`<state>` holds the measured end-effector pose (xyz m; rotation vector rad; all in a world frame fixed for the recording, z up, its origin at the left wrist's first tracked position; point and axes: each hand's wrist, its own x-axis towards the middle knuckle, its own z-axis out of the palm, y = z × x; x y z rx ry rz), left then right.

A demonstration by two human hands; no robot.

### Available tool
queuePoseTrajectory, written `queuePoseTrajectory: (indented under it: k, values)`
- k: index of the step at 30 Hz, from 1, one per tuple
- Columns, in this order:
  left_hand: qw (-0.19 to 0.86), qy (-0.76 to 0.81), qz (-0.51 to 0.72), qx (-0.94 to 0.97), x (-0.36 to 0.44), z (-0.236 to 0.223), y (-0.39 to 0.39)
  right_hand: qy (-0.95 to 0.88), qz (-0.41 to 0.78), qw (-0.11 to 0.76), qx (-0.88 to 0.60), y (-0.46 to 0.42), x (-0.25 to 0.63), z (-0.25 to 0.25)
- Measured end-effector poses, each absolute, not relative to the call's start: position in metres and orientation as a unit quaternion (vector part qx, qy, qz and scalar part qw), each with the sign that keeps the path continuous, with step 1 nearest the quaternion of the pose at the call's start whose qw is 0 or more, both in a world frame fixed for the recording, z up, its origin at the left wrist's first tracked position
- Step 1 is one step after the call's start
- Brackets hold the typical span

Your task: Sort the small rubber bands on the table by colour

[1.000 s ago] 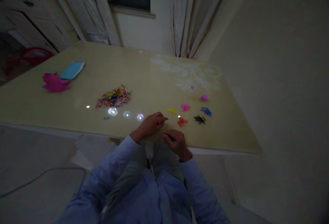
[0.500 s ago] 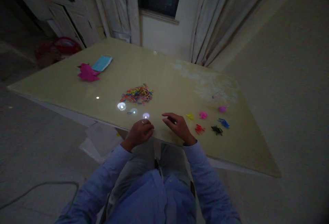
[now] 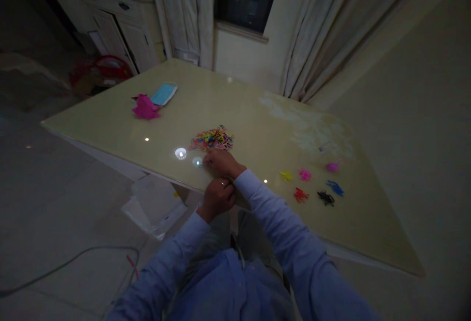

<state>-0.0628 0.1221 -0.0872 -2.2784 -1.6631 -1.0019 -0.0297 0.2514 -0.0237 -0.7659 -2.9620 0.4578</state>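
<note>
My right hand (image 3: 222,163) reaches leftward across my body, its fingers pinched together low over the table. At its fingertips is a single dark bluish rubber band (image 3: 200,166), apparently touched by them. My left hand (image 3: 218,196), with a ring on one finger, is closed by the table's near edge, just below the right wrist; whatever it holds is hidden. Just beyond my right hand lies a mixed pile of coloured rubber bands (image 3: 213,138). Off to the right are small single-colour heaps: yellow (image 3: 286,176), pink (image 3: 304,174), red (image 3: 300,195), black (image 3: 326,198) and blue (image 3: 335,188).
A rounded pink-purple object (image 3: 332,167) sits behind the blue heap on the glossy table (image 3: 250,110). A blue face mask (image 3: 164,94) and a crumpled magenta piece (image 3: 146,107) lie far left. On the floor are a plastic bag (image 3: 154,205) and a cable (image 3: 91,249).
My right hand has swung left, crossing over my left hand to the lone rubber band, and its fingers have closed. My left hand stays closed near the edge. The camera view has shifted.
</note>
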Motion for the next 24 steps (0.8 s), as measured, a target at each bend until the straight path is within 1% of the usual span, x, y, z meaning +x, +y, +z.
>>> queuePoseTrajectory:
  k: [7,12,14,16,18,20,22,24]
  values:
    - [0.076,-0.549,-0.340,-0.760,-0.061,-0.087,0.121,-0.965,0.127,0.027,-0.228,0.251,-0.025,-0.026]
    - [0.084,-0.529,-0.375,-0.756,-0.061,-0.086,0.122,-0.929,0.168,0.124,-0.307,0.265,-0.016,-0.026]
    - [0.090,-0.522,-0.385,-0.756,-0.060,-0.086,0.122,-0.908,0.189,0.152,-0.341,0.274,-0.012,-0.025]
    - [0.092,-0.521,-0.392,-0.753,-0.060,-0.085,0.122,-0.895,0.218,0.178,-0.346,0.281,-0.009,-0.023]
    - [0.091,-0.521,-0.399,-0.749,-0.060,-0.085,0.122,-0.875,0.261,0.229,-0.338,0.282,-0.005,-0.017]
    - [0.087,-0.520,-0.408,-0.746,-0.060,-0.085,0.122,-0.827,0.332,0.303,-0.338,0.274,0.001,-0.007]
    - [0.084,-0.516,-0.416,-0.744,-0.061,-0.084,0.121,-0.744,0.441,0.371,-0.338,0.256,0.010,0.007]
    - [0.083,-0.515,-0.422,-0.742,-0.061,-0.084,0.121,-0.640,0.576,0.392,-0.323,0.231,0.021,0.023]
